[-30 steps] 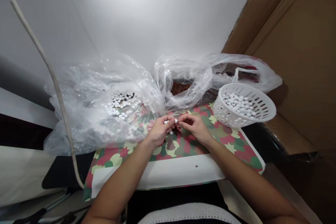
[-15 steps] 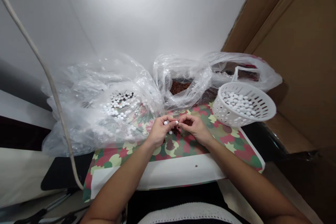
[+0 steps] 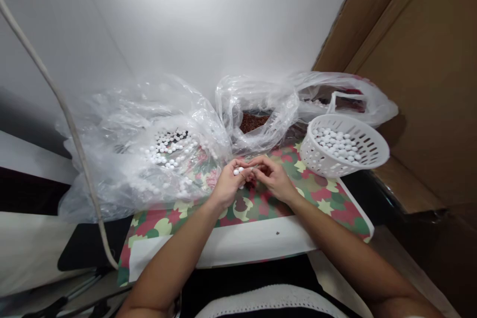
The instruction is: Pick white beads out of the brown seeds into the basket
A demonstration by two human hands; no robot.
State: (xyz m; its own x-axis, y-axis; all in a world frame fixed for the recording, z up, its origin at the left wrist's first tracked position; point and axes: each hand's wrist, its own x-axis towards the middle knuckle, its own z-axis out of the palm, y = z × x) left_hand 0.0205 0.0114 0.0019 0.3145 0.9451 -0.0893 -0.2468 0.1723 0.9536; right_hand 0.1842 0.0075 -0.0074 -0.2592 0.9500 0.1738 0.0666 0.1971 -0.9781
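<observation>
Over the camouflage-patterned table cover (image 3: 261, 206), my left hand (image 3: 228, 185) is closed around a few small white balls (image 3: 238, 171). My right hand (image 3: 273, 179) pinches at the left fingertips, and the two hands touch. Whatever lies between the right fingers is hidden. Some small dark reddish-brown pieces lie on the cover just below the fingers. Left of my hands a clear plastic bag (image 3: 122, 159) lies spread with many white balls (image 3: 167, 146) in it. Behind my hands an open plastic bag (image 3: 227, 104) holds reddish-brown small pieces (image 3: 253, 121).
A white slotted basket (image 3: 367, 159) of white balls (image 3: 337, 145) stands at the right. Another plastic bag (image 3: 383, 107) lies behind it. Cardboard (image 3: 410, 84) rises along the right side, and a pale cable (image 3: 80, 154) hangs at the left.
My right hand has moved slightly left, and its fingertips now meet those of the left hand. The white ball at the fingertips is now covered by the fingers.
</observation>
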